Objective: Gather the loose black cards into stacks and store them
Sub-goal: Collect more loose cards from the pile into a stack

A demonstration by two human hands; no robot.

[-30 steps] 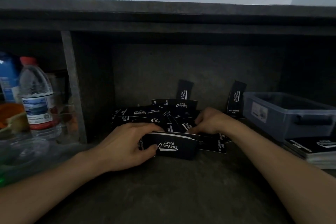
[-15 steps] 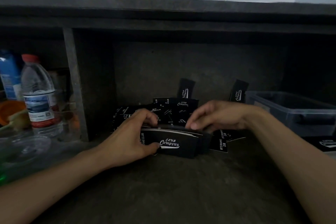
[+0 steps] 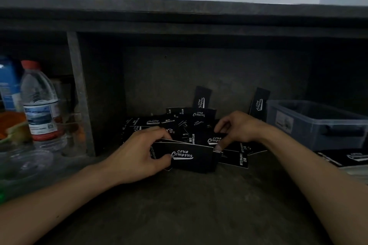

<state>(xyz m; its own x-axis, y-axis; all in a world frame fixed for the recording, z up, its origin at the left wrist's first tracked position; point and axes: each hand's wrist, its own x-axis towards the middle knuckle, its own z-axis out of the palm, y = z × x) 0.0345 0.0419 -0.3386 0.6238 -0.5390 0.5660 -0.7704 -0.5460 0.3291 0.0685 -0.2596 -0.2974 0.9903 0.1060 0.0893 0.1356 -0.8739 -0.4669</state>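
My left hand (image 3: 139,151) grips a stack of black cards (image 3: 189,155) printed "Club Camping", held upright on its long edge on the dark shelf floor. My right hand (image 3: 237,129) pinches one black card (image 3: 214,139) at the stack's right end, just behind it. A loose pile of black cards (image 3: 179,123) lies behind both hands. Two more cards (image 3: 201,98) lean upright against the back wall, one of them (image 3: 258,103) beside the bin.
A clear plastic bin (image 3: 318,123) stands at the right, with a flat stack of black cards (image 3: 346,158) in front of it. Left of a vertical divider (image 3: 79,93) stand a water bottle (image 3: 39,101) and other clutter. A thick shelf (image 3: 179,16) overhangs the compartment.
My right hand lifted out of the loose pile and now pinches a card at the right end of the stack. My left hand kept hold of the stack.
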